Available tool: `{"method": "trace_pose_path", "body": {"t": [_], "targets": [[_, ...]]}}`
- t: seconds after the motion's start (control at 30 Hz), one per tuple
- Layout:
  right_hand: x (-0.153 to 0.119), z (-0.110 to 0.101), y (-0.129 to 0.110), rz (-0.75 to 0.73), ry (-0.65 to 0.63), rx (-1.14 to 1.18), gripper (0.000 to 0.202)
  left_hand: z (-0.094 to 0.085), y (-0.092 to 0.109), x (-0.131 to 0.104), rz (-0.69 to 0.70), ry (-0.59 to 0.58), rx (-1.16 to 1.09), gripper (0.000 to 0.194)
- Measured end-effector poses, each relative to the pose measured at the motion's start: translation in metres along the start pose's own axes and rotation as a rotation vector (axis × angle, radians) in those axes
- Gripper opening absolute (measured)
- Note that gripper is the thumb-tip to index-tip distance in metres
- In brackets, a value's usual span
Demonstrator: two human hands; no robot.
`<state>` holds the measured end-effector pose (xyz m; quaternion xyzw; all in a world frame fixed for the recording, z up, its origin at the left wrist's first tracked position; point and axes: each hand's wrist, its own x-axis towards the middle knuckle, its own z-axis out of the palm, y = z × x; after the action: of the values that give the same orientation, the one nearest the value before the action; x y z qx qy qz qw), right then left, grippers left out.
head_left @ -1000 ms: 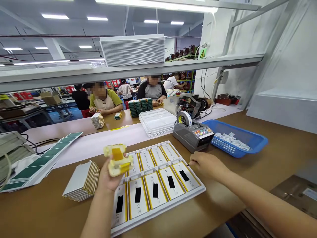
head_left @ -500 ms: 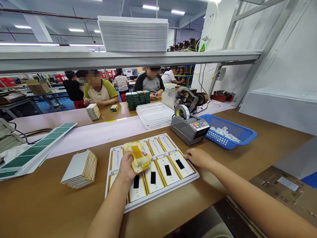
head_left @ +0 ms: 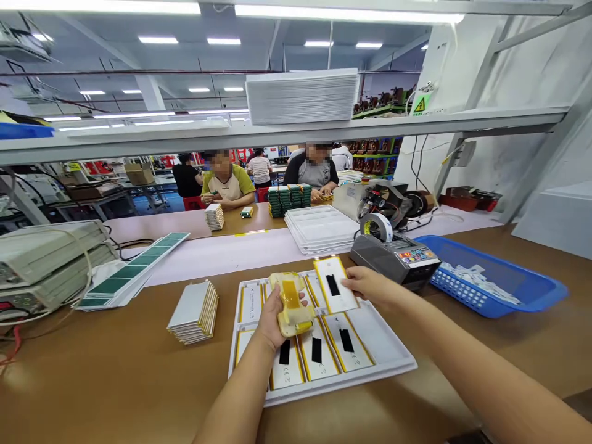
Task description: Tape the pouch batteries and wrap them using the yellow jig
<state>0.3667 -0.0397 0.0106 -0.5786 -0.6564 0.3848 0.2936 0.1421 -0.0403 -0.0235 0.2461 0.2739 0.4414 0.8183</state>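
Note:
My left hand is closed around a cream-yellow plastic fixture with an amber patch on its face, held above a white tray. Between the fingers and thumb of my right hand is a flat white battery pack, tilted up, with yellow edges and a black strip on it. It is close to the right side of the fixture. Several similar packs lie in the tray, such as a pack with a black strip in the front row. The tray's front right compartment is bare.
Left of the tray stands a stack of packs. A grey tape dispenser and a blue basket of white scraps are to the right. White trays are piled behind. Two people sit across the table; a shelf spans overhead.
My right hand has lifted the battery pack from the tray's front right compartment and brought it left, beside the fixture. My left hand still holds the fixture. The camera view has shifted.

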Motion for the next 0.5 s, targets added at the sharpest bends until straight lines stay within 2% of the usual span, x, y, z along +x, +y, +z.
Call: {"method": "trace_pose_path", "body": {"t": [0.07, 0.13, 0.2, 0.23, 0.3, 0.37, 0.43, 0.5], "targets": [[0.017, 0.028, -0.024, -0.042, 0.029, -0.062, 0.013, 0.001, 0.000, -0.002, 0.004, -0.041, -0.007, 0.048], [0.030, 0.056, -0.042, -0.067, 0.034, -0.101, 0.010, 0.000, 0.001, -0.003, 0.023, -0.033, -0.016, 0.048], [0.036, 0.070, -0.049, -0.102, 0.023, -0.130, 0.010, -0.002, 0.003, -0.004, 0.061, -0.005, -0.041, 0.047], [0.037, 0.070, -0.048, -0.117, 0.039, -0.200, 0.013, -0.004, 0.004, -0.004, 0.084, -0.006, -0.061, 0.047], [0.039, 0.053, -0.037, -0.107, 0.128, -0.432, 0.021, -0.005, 0.006, -0.005, 0.122, -0.037, -0.102, 0.048], [0.042, 0.023, -0.016, -0.028, 0.243, -0.694, 0.025, -0.005, 0.007, -0.004, 0.141, -0.067, -0.134, 0.050], [0.046, -0.008, 0.009, 0.073, 0.271, -0.810, 0.022, -0.005, 0.007, -0.002, 0.140, -0.068, -0.155, 0.050], [0.050, -0.027, 0.033, 0.124, 0.242, -0.870, 0.019, -0.005, 0.007, 0.001, 0.133, -0.061, -0.174, 0.049]]}}
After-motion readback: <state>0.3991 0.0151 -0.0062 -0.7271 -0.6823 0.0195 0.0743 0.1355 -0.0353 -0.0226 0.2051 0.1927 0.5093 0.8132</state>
